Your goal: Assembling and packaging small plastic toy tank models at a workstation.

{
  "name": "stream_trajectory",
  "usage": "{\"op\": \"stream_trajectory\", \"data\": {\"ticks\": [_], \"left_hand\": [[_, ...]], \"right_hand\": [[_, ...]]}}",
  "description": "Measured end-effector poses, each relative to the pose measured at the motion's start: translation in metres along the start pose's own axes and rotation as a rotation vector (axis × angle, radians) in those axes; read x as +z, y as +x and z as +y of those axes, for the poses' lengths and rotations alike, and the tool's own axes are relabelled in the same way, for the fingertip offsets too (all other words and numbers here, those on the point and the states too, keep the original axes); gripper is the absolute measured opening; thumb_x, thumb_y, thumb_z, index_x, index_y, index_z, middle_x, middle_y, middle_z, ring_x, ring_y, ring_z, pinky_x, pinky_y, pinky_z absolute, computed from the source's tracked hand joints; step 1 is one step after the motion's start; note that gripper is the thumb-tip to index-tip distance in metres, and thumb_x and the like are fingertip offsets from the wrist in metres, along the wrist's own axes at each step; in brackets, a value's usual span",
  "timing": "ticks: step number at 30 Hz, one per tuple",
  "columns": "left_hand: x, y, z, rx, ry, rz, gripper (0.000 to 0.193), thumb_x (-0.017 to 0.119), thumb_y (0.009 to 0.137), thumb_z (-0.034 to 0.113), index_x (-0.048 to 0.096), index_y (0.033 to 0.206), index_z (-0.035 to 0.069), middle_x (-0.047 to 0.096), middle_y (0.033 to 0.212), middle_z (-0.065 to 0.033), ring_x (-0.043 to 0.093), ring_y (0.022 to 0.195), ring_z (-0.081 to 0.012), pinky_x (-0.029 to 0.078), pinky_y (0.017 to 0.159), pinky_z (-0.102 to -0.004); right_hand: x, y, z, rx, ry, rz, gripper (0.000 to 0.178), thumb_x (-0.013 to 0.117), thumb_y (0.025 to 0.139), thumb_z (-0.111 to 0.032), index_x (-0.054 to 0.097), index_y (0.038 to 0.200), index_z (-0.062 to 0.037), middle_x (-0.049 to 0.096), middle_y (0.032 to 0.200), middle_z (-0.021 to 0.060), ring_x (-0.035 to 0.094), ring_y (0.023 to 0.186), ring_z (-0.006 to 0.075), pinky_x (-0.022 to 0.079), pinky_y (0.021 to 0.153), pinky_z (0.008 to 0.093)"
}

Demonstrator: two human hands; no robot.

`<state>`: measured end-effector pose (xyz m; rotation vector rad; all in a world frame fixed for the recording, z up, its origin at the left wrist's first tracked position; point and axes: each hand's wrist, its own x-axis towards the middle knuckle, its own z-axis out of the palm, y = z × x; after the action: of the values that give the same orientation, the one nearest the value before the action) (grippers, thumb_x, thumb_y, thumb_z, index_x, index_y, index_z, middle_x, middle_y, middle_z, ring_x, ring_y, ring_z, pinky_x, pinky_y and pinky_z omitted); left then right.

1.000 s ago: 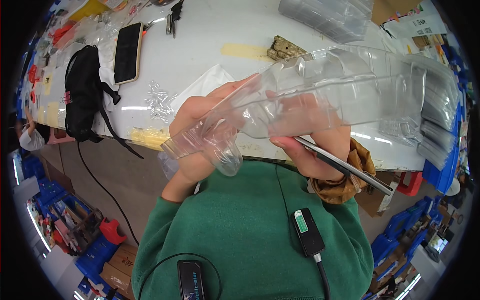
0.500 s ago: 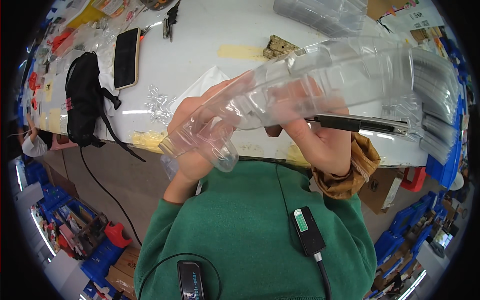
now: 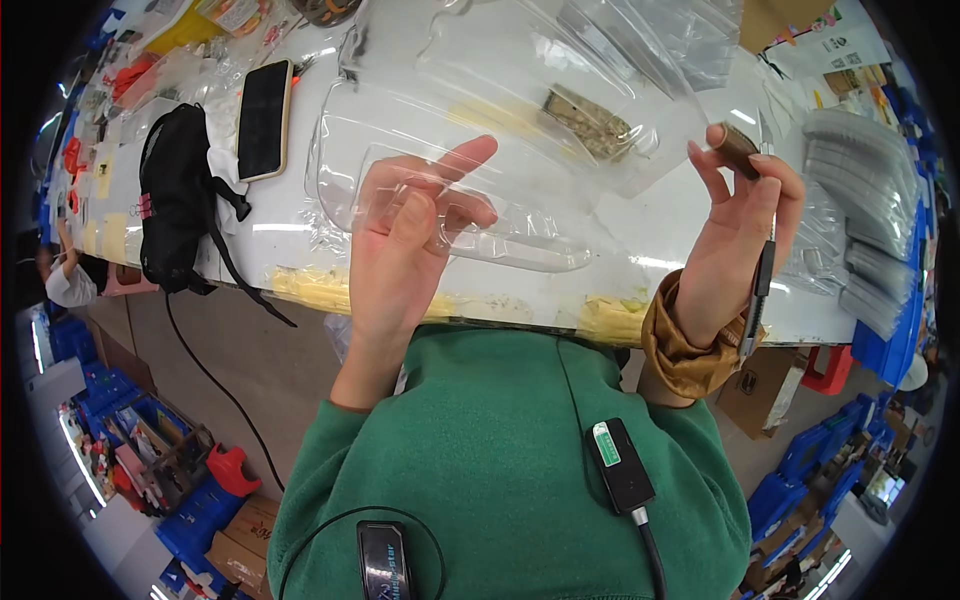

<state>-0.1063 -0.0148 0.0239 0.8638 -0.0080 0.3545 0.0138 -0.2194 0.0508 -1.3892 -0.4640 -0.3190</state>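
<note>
Left hand (image 3: 405,225): thumb and bent fingers pinch the near-left edge of a large, clear, thin-walled plastic blister tray (image 3: 545,250), index stretched out; exact contact is hard to read through the glare. Right hand (image 3: 745,215): fingers curled, grasping a slim black-and-silver utility knife (image 3: 762,270), hard and straight, with a matte brown wrap (image 3: 738,152) round one finger; well off the tray's near lobe. Tray is glossy, ridged, molded with rounded hollows, above the smooth white table (image 3: 640,225) in front of the torso; near lobe is elongated, blunt end pointing right. Tray's ridges slant from upper left to lower right; full long axis unclear, far outline fades into the table. Knife's long axis runs nearly near-to-far, lower end toward the body. Through the film: a blocky, mottled tan-brown piece (image 3: 590,125). Farther out: nested clear plastic stack (image 3: 865,180) right, black phone (image 3: 264,120) and soft black fabric pouch (image 3: 180,200) left.
</note>
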Motion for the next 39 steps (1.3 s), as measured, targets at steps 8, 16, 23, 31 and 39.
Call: {"op": "stream_trajectory", "data": {"ticks": [8,16,23,31,39], "left_hand": [[-0.002,0.003,-0.002,-0.031,0.050,-0.008,0.020,0.058,0.099,0.029,0.052,0.113,0.015,0.047,0.138,-0.0228,0.059,0.084,-0.0183,0.046,0.078,-0.0308],[-0.008,0.013,-0.016,-0.244,-0.098,-0.189,0.011,0.060,0.093,0.018,0.055,0.098,0.009,0.054,0.073,-0.0077,0.062,0.082,-0.0307,0.047,0.081,-0.0378],[0.017,0.017,-0.040,-0.348,0.058,-0.374,0.011,0.065,0.088,0.014,0.055,0.087,0.008,0.059,0.071,-0.0078,0.066,0.093,-0.0367,0.039,0.104,-0.0498],[0.027,0.012,-0.063,-0.464,0.116,-0.323,0.017,0.070,0.085,0.016,0.055,0.088,0.008,0.066,0.077,-0.0087,0.064,0.102,-0.0373,0.035,0.108,-0.0500],[0.038,0.015,-0.076,-0.414,-0.195,-0.482,0.040,0.068,0.087,0.025,0.049,0.117,0.005,0.066,0.094,-0.0141,0.061,0.107,-0.0342,0.032,0.109,-0.0509]], "right_hand": [[0.016,0.002,0.003,0.210,0.153,-0.119,0.046,0.064,0.083,0.009,0.043,0.122,-0.0055,0.043,0.140,0.0230,0.065,0.099,0.0329,0.056,0.078,0.0327],[0.001,0.006,0.004,0.234,0.280,-0.097,0.054,0.063,0.079,0.015,0.042,0.123,-0.0079,0.041,0.143,0.0216,0.061,0.094,0.0258,0.055,0.078,0.0333],[-0.037,-0.008,0.005,0.273,0.104,0.017,0.052,0.071,0.077,0.011,0.043,0.117,-0.0056,0.045,0.136,0.0195,0.065,0.094,0.0245,0.055,0.081,0.0306],[-0.050,-0.036,-0.004,0.448,0.024,0.018,0.047,0.068,0.080,0.009,0.042,0.117,-0.0051,0.044,0.139,0.0227,0.064,0.101,0.0285,0.055,0.076,0.0288],[-0.080,-0.017,-0.031,0.434,0.065,0.120,0.041,0.071,0.079,0.005,0.046,0.109,-0.0041,0.056,0.127,0.0199,0.068,0.092,0.0220,0.056,0.071,0.0254]]}}
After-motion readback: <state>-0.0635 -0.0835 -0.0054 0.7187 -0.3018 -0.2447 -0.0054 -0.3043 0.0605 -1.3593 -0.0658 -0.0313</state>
